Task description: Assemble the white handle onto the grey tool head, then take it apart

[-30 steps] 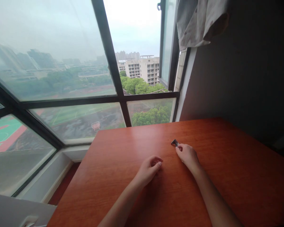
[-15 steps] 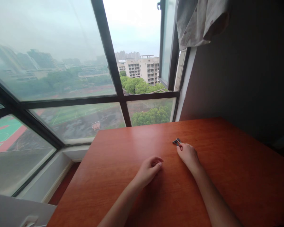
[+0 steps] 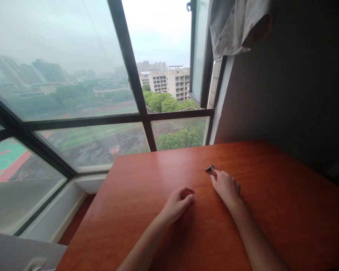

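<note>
On the reddish-brown wooden table (image 3: 147,177), a small dark razor (image 3: 210,168) points its head to the far left. The thumb and forefinger of my right hand (image 3: 225,186) pinch its handle, which the fingers mostly hide. My left hand (image 3: 178,203) rests nearer to me and to the left, apart from the razor. Its fingers are loosely curved, with a gap between thumb and forefinger and nothing visible in them.
Large dark-framed windows (image 3: 84,122) stand beyond the table and along its left, with one pane (image 3: 200,52) swung outward. A pale curtain (image 3: 237,30) hangs at the upper right, before a dark wall (image 3: 293,86). A white ledge (image 3: 64,210) runs below the left windows.
The fingers of my right hand have shifted slightly outward to the right, while the thumb and forefinger remain at the razor. The razor and my left hand have barely moved.
</note>
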Demonstrator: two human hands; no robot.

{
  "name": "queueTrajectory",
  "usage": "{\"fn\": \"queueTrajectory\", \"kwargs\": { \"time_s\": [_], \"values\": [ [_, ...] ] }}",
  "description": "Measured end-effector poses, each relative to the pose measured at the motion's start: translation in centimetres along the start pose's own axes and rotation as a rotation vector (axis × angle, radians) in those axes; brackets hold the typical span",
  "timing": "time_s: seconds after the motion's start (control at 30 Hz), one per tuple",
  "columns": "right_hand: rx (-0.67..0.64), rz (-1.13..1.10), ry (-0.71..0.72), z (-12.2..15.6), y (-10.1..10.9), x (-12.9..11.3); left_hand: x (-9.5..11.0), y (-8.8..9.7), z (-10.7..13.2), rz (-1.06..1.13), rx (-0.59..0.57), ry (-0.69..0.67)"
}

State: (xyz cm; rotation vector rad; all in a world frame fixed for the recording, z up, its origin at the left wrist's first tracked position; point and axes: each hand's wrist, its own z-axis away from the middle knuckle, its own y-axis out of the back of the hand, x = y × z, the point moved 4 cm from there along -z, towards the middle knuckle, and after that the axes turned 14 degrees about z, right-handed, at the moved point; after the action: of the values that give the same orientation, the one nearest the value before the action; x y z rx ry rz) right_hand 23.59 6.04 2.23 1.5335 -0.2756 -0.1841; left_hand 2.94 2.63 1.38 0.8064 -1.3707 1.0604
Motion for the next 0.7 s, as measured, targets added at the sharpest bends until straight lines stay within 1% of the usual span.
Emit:
{"fn": "queueTrajectory", "kwargs": {
  "time_s": [0.2, 0.47, 0.7],
  "values": [
    [-0.023, 0.006, -0.011, -0.22, -0.09, 0.01, 0.07, -0.08, 0.07, 0.025, 0.005, 0.007],
    [0.036, 0.006, 0.006, -0.03, -0.18, -0.01, -0.10, -0.07, 0.12, -0.022, 0.009, 0.032],
    [0.017, -0.009, 0.040, 0.02, -0.35, -0.17, 0.07, -0.08, 0.13, -0.052, -0.003, 0.011]
  ]
}}
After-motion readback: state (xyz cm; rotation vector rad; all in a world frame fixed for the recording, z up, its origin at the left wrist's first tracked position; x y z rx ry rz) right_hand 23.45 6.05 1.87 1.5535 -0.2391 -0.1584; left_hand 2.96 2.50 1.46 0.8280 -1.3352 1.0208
